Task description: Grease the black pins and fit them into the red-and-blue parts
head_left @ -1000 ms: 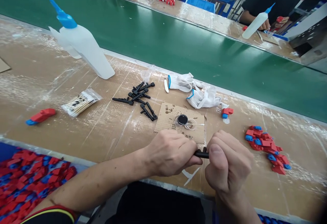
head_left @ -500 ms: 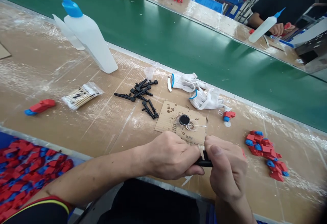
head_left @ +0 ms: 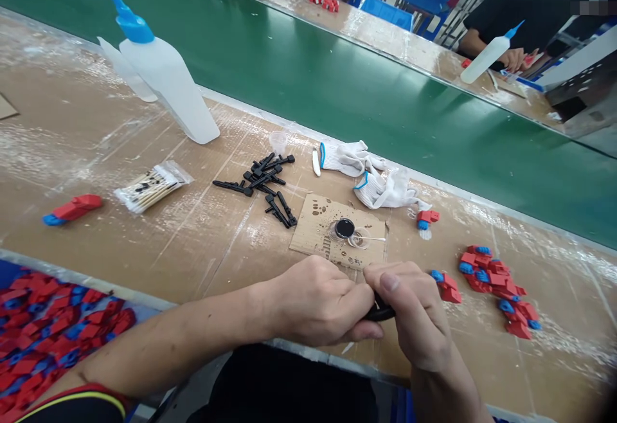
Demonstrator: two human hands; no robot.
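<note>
Many red-and-blue plastic pieces [head_left: 62, 330] run out of view at lower left. Above the near edge of the counter [head_left: 207, 256], the left hand [head_left: 322, 304] is closed around a black plastic part [head_left: 382, 312], its ends hidden; the right hand [head_left: 412, 310], curled tight, grips its other side.

We hold a black part [head_left: 382, 313] in our left hand [head_left: 321, 302] and right hand [head_left: 415, 310]; black pieces [head_left: 265, 177] lie beyond, left.
</note>
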